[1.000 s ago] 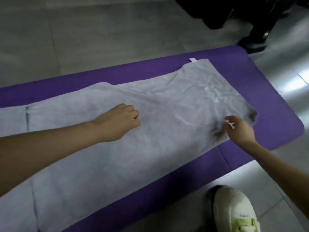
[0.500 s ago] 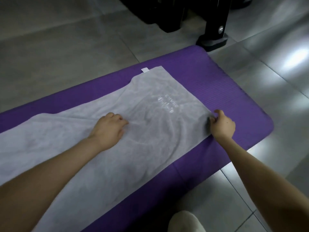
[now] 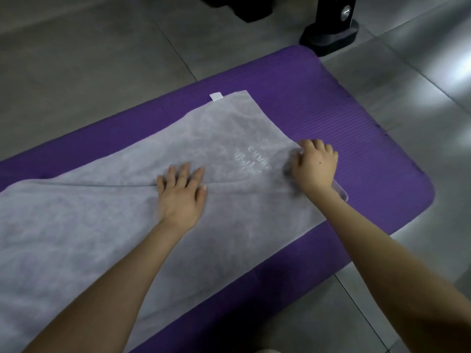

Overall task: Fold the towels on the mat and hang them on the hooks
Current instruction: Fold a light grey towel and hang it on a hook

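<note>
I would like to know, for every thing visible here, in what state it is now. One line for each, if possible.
Grey towel: spread out along the mat, one long crease, right end bunched.
Purple mat: unrolled flat on the floor, under the towel.
Left hand: open, fingers straight, pressing the towel.
Right hand: fingers curled, gripping the towel's right end.
White label: sticking out from the towel's far edge.
Black stand base: standing on the floor beyond the mat.

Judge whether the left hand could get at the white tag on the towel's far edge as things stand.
Probably yes: the left hand lies flat on the towel, and only bare cloth separates it from the tag.
</note>
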Demonstrator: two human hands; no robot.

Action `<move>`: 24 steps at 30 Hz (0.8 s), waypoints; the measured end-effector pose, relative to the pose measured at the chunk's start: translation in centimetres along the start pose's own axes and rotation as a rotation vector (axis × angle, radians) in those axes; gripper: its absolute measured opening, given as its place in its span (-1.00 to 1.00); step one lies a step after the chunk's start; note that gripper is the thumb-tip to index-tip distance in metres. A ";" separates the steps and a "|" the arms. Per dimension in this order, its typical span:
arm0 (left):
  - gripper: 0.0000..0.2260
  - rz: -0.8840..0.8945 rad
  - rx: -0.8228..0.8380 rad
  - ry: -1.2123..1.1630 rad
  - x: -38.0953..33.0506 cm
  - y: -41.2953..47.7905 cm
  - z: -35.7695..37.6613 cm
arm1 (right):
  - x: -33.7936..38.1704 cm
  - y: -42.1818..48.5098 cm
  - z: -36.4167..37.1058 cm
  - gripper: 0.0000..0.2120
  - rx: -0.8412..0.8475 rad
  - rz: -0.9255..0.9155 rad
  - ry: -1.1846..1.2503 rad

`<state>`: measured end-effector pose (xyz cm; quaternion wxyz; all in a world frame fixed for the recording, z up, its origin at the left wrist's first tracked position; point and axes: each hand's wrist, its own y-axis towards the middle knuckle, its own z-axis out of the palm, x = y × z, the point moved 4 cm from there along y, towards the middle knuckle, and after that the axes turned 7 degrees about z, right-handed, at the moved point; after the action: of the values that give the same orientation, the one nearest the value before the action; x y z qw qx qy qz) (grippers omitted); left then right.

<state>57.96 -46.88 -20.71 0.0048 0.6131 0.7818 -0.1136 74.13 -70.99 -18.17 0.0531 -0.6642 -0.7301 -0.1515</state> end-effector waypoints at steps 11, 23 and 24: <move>-0.30 -0.090 -0.030 -0.055 0.4 5.6 0.2 | 9.6 12.3 6.4 -0.48 0.372 0.029 0.063; -0.43 0.013 -0.080 -0.023 0.7 6.8 1.2 | 12.2 17.4 8.5 -0.90 0.157 0.145 0.254; -0.41 -0.004 -0.061 -0.033 0.7 7.2 0.9 | 12.2 18.0 8.1 -0.89 0.125 0.162 0.248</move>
<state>64.60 -44.79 -22.93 0.0359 0.6091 0.7859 -0.0998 91.54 -55.72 -19.71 0.1961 -0.6926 -0.6699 -0.1819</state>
